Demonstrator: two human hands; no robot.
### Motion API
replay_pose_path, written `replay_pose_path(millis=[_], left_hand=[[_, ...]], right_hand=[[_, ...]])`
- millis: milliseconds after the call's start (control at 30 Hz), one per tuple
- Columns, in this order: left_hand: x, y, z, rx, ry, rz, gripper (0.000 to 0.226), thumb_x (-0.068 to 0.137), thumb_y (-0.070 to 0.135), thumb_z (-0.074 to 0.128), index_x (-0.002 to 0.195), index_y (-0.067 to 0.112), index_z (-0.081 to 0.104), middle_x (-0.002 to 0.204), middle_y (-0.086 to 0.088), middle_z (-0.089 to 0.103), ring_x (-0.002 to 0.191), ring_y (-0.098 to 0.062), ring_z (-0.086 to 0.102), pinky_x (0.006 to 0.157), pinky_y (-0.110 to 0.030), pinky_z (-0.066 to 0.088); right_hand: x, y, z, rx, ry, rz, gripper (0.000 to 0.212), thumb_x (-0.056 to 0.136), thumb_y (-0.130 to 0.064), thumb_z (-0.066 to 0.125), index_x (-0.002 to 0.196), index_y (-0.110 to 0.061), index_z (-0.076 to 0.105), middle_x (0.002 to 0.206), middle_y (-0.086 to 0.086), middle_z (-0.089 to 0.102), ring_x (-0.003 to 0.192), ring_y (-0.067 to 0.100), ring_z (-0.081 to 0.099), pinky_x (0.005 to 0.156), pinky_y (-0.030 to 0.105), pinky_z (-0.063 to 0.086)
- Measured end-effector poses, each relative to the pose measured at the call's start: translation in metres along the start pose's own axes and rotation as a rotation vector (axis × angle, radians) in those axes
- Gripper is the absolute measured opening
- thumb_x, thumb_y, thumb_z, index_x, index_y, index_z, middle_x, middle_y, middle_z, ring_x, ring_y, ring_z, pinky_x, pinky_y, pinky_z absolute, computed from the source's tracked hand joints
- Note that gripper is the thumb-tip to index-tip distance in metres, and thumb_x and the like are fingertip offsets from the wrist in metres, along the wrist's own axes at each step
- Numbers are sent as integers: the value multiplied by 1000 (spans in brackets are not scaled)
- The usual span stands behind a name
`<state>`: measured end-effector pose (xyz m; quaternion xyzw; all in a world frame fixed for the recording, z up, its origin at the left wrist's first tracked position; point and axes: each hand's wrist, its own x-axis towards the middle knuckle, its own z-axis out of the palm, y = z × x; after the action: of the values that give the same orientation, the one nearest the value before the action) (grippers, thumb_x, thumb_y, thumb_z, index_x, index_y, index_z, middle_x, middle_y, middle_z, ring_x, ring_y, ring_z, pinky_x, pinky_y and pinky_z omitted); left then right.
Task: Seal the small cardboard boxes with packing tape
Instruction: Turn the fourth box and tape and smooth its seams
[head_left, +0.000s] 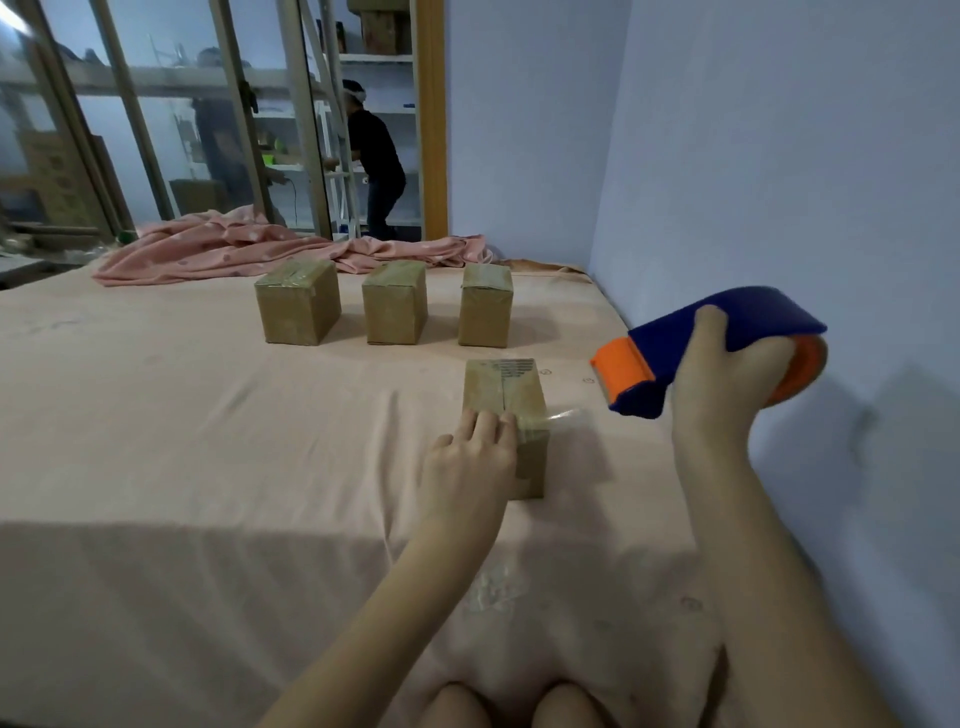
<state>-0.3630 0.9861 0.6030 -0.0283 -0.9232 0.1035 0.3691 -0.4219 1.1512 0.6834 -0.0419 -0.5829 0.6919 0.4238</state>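
Four small boxes on my bed (156, 415), one tape dispenser.
Three boxes (394, 302) stand in a row beyond the nearest box (511, 395); my left hand (470, 465) presses flat on it, and right of it my right hand (727, 371) grips the tape dispenser (691, 348).

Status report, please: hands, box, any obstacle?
Left hand presses near small brown cardboard box. Right hand grips blue-orange tape dispenser. No obstacle.

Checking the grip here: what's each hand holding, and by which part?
Right hand grips the tape dispenser round its blue body. Left hand holds nothing, pressing the nearest box.
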Motion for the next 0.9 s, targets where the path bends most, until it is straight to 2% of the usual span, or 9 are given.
replay_pose_path(millis=[67, 167, 367, 467, 567, 667, 767, 900], left_hand=[[1, -1, 0, 1, -2, -7, 32, 60, 23, 87, 88, 16, 75, 73, 3, 66, 65, -11, 65, 42, -22, 45], [0, -3, 1, 4, 4, -12, 35, 59, 22, 88, 91, 14, 75, 76, 1, 68, 65, -12, 66, 43, -23, 46], [-2, -1, 5, -2, 45, -27, 33, 62, 15, 85, 93, 12, 74, 79, -1, 68, 71, -14, 68, 43, -23, 46], [-2, -2, 6, -28, 25, -42, 39, 62, 21, 87, 97, 11, 74, 80, -1, 69, 74, -15, 68, 44, -24, 45], [-2, 0, 6, -38, 24, -44, 42, 60, 22, 88, 98, 11, 74, 79, -1, 68, 73, -14, 68, 43, -23, 43], [-2, 0, 5, -58, 60, -37, 45, 59, 18, 87, 102, 12, 74, 78, -1, 67, 72, -14, 68, 44, -23, 43], [-1, 2, 2, -57, 93, -5, 55, 59, 6, 78, 111, 19, 71, 74, -2, 65, 67, -17, 66, 45, -24, 43], [1, 5, 1, -59, 64, -2, 49, 54, 5, 79, 100, 21, 74, 75, -5, 65, 70, -21, 67, 45, -25, 44]], right_hand=[[-6, 4, 1, -132, -70, -82, 20, 88, -18, 58, 101, -17, 43, 87, -18, 52, 73, 0, 58, 60, 13, 48], [-12, 13, 1, -249, -97, -103, 40, 89, -21, 60, 121, -6, 40, 96, -11, 50, 76, 5, 55, 62, 14, 46], [-21, 32, 0, -375, -146, -108, 45, 89, -22, 61, 124, -5, 39, 107, 2, 57, 91, 16, 58, 65, 24, 51], [-22, 35, 2, -419, -142, -93, 43, 89, -22, 61, 122, -5, 40, 110, 9, 60, 92, 20, 60, 68, 31, 55], [-26, 38, 4, -457, -160, -117, 40, 89, -21, 60, 119, -5, 41, 103, 7, 59, 89, 21, 60, 69, 37, 56], [-32, 44, 8, -494, -184, -119, 39, 89, -21, 61, 119, -4, 41, 103, 7, 58, 85, 16, 55, 67, 34, 55], [-38, 52, 11, -566, -202, -114, 42, 88, -22, 61, 120, -5, 41, 109, 11, 59, 90, 21, 57, 66, 30, 51], [-42, 59, 16, -661, -207, -146, 43, 89, -25, 60, 122, -4, 41, 113, 15, 59, 95, 26, 60, 64, 25, 46]])
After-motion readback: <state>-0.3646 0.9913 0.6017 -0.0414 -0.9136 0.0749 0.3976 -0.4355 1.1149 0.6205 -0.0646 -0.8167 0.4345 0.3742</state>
